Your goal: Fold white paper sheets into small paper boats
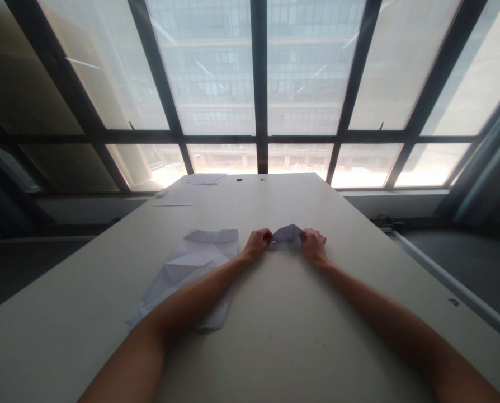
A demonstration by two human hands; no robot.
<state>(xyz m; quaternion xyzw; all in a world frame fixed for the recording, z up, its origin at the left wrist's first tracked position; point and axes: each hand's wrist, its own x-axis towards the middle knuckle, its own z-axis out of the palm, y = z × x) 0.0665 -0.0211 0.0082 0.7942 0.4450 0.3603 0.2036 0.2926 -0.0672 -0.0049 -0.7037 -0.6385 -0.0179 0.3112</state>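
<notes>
A small folded piece of white paper (287,233) is stretched between my two hands, just above or on the tabletop. My left hand (258,243) pinches its left end with closed fingers. At the other end, my right hand (314,244) grips the paper's right corner, fingers closed. The paper has a raised fold in the middle and a pointed top. Under and beside my left forearm lie creased white sheets (191,262), partly hidden by the arm.
The long white table (283,324) reaches toward the windows. At its far left edge lie more flat sheets of paper (178,193) with a small pale object (161,192). Two dark round spots (239,179) mark the far end. Curtains (480,168) hang at the right.
</notes>
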